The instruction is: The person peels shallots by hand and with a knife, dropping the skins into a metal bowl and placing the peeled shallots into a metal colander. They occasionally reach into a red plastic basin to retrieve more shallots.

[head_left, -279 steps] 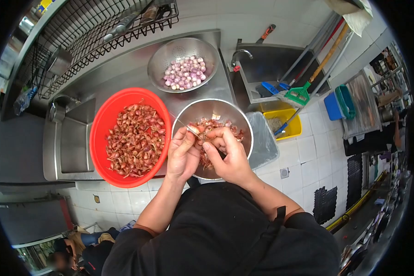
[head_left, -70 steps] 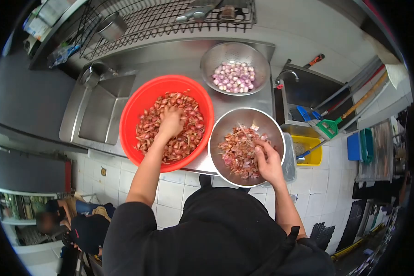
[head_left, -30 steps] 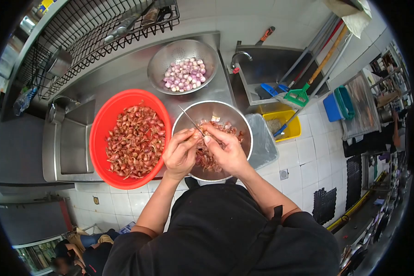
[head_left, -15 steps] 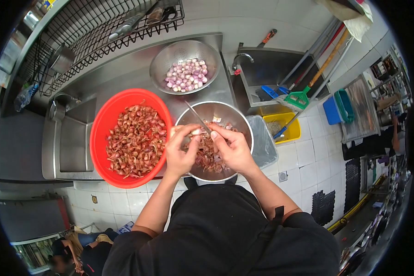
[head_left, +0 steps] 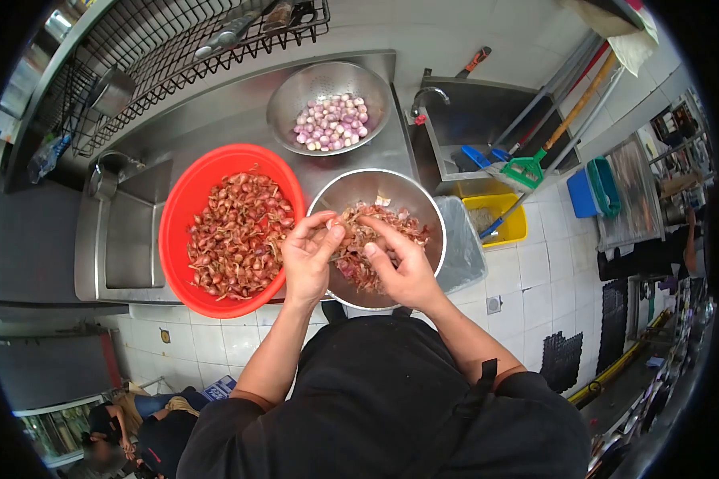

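Note:
Over a steel bowl [head_left: 435, 231] of loose reddish-brown skins [head_left: 403, 227], my left hand [head_left: 307, 259] is closed in a pinch, with a small shallot partly hidden at its fingertips. My right hand [head_left: 407, 267] is just beside it, above the same bowl. Its thumb and index finger are apart, while its other fingers curl underneath around something I cannot make out; no knife blade shows clearly. To the left, a red basin [head_left: 172, 231] holds many unpeeled shallots [head_left: 236, 231]. Behind the bowl, a steel colander [head_left: 287, 96] contains peeled, pale purple shallots [head_left: 331, 121].
A sink [head_left: 132, 239] lies at the left, with a wire rack [head_left: 160, 56] above. A second sink [head_left: 447, 136], a green brush [head_left: 525, 172], a yellow bin [head_left: 515, 227] and a clear plastic bag [head_left: 459, 247] are at the right. People [head_left: 164, 435] are at the lower left.
The knife blade that pointed up from my right hand is no longer visible. My right thumb and index finger have spread apart. The view has shifted slightly.

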`<state>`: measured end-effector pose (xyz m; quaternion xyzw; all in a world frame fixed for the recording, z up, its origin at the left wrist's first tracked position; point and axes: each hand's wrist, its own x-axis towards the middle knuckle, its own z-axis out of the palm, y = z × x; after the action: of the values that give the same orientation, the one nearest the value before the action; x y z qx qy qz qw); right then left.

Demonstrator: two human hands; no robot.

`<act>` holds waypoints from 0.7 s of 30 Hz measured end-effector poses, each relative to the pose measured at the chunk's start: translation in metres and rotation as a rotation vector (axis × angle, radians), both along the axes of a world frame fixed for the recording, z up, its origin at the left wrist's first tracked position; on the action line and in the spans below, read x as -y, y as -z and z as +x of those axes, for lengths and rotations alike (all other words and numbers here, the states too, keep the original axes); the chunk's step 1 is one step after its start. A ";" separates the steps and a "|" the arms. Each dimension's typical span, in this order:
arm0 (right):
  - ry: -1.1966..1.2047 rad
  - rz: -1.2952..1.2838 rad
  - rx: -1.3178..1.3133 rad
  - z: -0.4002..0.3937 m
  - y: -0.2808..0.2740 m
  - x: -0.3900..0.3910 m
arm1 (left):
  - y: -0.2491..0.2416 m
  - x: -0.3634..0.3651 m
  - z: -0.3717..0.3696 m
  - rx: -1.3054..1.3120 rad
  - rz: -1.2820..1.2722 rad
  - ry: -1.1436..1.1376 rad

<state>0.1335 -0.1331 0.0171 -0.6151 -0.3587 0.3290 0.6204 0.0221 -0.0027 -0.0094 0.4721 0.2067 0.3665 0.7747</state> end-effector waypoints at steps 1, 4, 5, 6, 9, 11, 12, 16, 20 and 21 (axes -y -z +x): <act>-0.037 -0.022 -0.003 -0.002 -0.005 -0.001 | -0.002 0.002 0.001 0.000 0.061 -0.050; -0.003 0.050 0.116 -0.001 0.007 -0.007 | -0.003 0.004 0.001 -0.025 0.143 -0.093; 0.002 0.063 0.139 -0.002 0.006 -0.008 | -0.003 0.005 0.000 -0.024 0.142 -0.094; 0.002 0.062 0.139 -0.003 0.003 -0.009 | -0.001 0.004 0.000 -0.015 0.152 -0.088; 0.003 0.069 0.029 -0.005 -0.001 -0.014 | 0.000 0.007 0.003 0.008 0.255 -0.123; -0.074 0.166 -0.104 0.001 0.006 -0.020 | -0.003 0.006 0.005 0.024 0.347 -0.163; -0.070 0.167 -0.103 0.005 0.002 -0.019 | -0.008 0.004 0.003 -0.013 0.524 -0.192; -0.196 0.042 -0.335 0.012 -0.016 -0.015 | -0.009 -0.001 -0.002 -0.101 0.888 -0.226; -0.167 -0.060 -0.283 0.015 -0.009 -0.017 | -0.002 0.006 0.001 -0.055 0.720 -0.211; -0.168 -0.060 -0.281 0.013 -0.010 -0.016 | -0.002 0.004 0.002 -0.054 0.721 -0.212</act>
<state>0.1466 -0.1172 0.0274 -0.5489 -0.3085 0.4732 0.6161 0.0243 -0.0070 -0.0073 0.6998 0.1326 0.4813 0.5109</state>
